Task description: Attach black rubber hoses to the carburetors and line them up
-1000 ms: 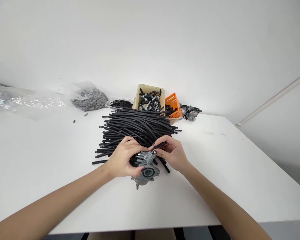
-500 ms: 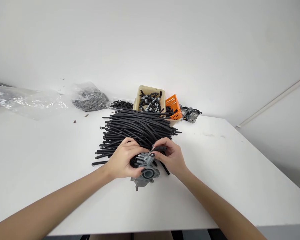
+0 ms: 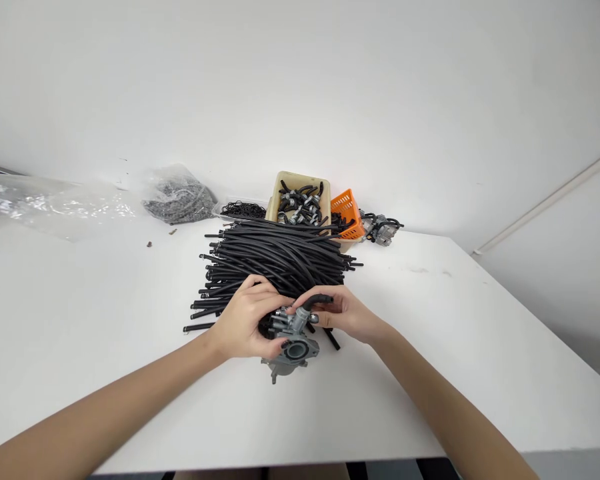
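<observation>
Head view: my left hand [image 3: 244, 319] is closed around a grey cast-metal carburetor [image 3: 294, 331], held just in front of a loose pile of thin black rubber hoses [image 3: 275, 257]. My right hand [image 3: 344, 313] pinches a short curved black rubber hose [image 3: 316, 301] at the carburetor's top. A firm left grip steadies the work well; the hose's near end is hidden, so I cannot tell whether it is seated.

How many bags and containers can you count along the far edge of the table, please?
Plastic bags: 2
Beige tub: 1
Orange basket: 1
Clear tray: 1
Total: 5
</observation>
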Demonstrator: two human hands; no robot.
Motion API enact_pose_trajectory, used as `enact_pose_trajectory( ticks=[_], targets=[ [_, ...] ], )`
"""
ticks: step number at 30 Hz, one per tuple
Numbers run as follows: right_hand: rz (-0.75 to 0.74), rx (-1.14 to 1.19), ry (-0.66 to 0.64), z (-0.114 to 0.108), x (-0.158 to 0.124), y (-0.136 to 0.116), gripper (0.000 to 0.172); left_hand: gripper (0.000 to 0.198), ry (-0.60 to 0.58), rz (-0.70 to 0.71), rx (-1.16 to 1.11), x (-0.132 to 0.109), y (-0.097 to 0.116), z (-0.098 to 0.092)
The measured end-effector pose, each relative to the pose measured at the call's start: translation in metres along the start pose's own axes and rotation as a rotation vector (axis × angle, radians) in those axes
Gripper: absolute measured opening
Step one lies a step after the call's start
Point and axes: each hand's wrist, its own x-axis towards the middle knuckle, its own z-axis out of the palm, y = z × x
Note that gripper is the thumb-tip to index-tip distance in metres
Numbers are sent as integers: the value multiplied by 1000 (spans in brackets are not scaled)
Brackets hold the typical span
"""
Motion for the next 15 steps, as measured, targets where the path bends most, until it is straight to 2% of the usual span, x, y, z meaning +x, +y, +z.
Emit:
enact_pose_trajectory(
  ticks=[2,4,7,11,15],
  targets=[
    [13,88,46,4,1,5,23,41,6,12,-5,0,0,0],
    [22,152,89,10,3,10,28,43,13,23,0,1,0,0],
    [6,107,111,15,4,11,33,44,18,26,4,0,0,1],
    [-7,53,-30,7,2,3,24,42,4,22,-2,0,0,0],
    [41,158,-127,-4,0,1,21,44,20,53,5,0,1,-1]
  ],
)
